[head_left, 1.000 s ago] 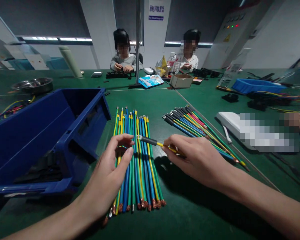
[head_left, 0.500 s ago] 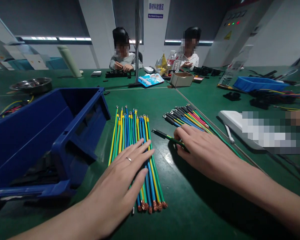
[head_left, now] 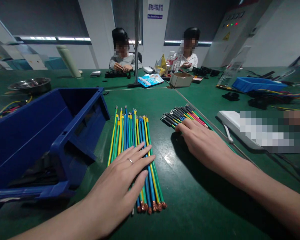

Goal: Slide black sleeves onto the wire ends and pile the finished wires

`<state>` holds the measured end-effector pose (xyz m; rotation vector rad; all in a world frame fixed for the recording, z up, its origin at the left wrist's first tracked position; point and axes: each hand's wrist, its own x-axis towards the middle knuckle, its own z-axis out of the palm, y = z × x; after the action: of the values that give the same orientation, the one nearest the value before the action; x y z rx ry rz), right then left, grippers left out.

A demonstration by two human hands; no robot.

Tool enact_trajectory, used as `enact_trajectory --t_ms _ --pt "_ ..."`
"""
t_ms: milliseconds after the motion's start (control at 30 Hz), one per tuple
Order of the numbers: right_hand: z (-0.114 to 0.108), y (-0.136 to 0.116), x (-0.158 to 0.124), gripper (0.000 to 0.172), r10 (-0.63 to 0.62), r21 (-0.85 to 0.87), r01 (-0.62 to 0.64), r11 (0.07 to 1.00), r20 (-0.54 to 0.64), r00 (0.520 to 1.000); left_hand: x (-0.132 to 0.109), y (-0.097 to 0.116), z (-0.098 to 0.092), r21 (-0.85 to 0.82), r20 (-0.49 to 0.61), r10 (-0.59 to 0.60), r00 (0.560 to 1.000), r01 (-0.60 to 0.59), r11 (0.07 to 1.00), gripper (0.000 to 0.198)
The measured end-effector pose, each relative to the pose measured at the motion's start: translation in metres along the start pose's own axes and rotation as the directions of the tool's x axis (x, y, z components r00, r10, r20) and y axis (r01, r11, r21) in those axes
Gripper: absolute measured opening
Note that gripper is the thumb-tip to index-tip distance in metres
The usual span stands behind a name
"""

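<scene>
My left hand [head_left: 130, 170] lies flat, fingers spread, on a row of blue, yellow and green cables [head_left: 150, 180]. Metal lugs tip their far ends and bare copper shows at the near ends. To the right, my right hand [head_left: 193, 135] is closed on a yellow-green cable [head_left: 173, 126] at the near left edge of a second bundle [head_left: 187, 115]. The cables in that bundle have black sleeves at their lugged ends. My right fingertips are partly hidden by the back of the hand.
A dark blue bin [head_left: 62, 140] with black pieces inside stands at the left. A white device [head_left: 230, 126], a blue tray [head_left: 257, 84] and another person's hand [head_left: 296, 120] are at the right. Two people sit across the table behind a small box [head_left: 181, 80].
My right hand has moved slightly forward, bringing the yellow-green cable from in front of the right bundle to its edge. My left hand has shifted slightly nearer.
</scene>
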<state>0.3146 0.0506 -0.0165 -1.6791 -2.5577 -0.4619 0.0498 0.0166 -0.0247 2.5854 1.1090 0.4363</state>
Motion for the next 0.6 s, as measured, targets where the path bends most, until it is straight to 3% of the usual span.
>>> enact_trajectory --t_ms 200,333,433,500,600 --pt "-0.010 0.003 0.001 0.017 0.117 -0.110 -0.121 0.987 -0.037 0.992 0.000 -0.001 0.001 0.005 -0.011 -0.010 1.000 0.010 1.000 0.040" --pt "-0.011 0.007 -0.001 0.017 0.164 -0.110 -0.167 0.980 -0.036 0.986 -0.003 0.001 0.000 0.004 -0.100 -0.056 0.993 0.057 0.998 0.040" --pt "-0.012 -0.004 0.001 0.019 0.161 -0.056 -0.164 0.985 -0.062 0.985 -0.003 -0.001 0.000 0.024 -0.165 -0.094 0.982 0.099 0.995 0.039" --pt "-0.015 -0.019 0.002 0.024 0.101 0.016 -0.100 0.995 -0.082 0.992 -0.003 -0.003 0.002 0.060 -0.172 -0.108 0.979 0.120 0.991 0.040" --pt "-0.020 -0.041 0.000 0.041 -0.138 0.207 0.150 0.967 -0.068 0.988 -0.001 -0.006 0.008 0.148 -0.132 -0.145 0.981 0.164 0.975 0.046"
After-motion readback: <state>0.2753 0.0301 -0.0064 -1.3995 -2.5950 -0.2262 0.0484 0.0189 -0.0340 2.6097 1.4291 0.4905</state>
